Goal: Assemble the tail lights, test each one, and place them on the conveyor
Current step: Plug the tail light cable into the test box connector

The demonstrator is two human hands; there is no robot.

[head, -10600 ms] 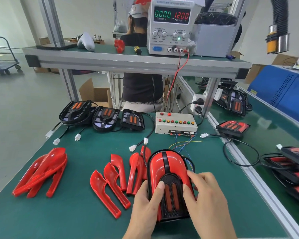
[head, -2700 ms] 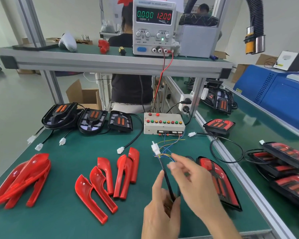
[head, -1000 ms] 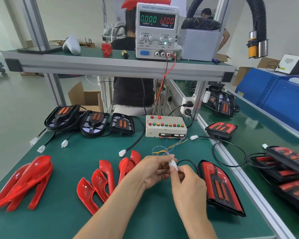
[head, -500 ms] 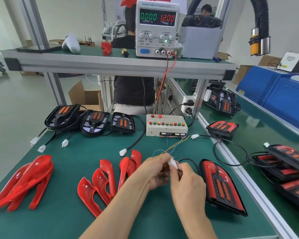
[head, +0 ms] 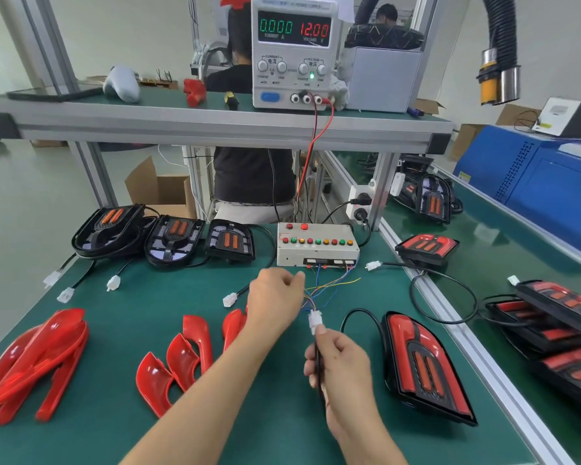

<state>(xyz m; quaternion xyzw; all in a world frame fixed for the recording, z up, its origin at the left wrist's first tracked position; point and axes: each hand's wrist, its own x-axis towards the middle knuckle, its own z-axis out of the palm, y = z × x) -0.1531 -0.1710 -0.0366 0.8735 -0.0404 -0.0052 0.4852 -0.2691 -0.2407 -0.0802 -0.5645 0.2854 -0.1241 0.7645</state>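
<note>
An assembled red-and-black tail light lies on the green table to the right of my hands. Its black cable loops round to a white connector, which is joined to the coloured wires from the beige test box. My right hand pinches the black cable just below that connector and holds it above the table. My left hand hovers in front of the test box, fingers loosely curled and nothing visible in them. The tail light's lamps look unlit.
Three black housings with loose plugs sit at the back left. Red lens covers and a bigger red pile lie at the front left. The power supply reads 0.000 A, 12.00 V. Finished tail lights lie on the conveyor at the right.
My left hand has let go of the connector and moved up toward the test box. The right hand stays on the cable with the joined connector.
</note>
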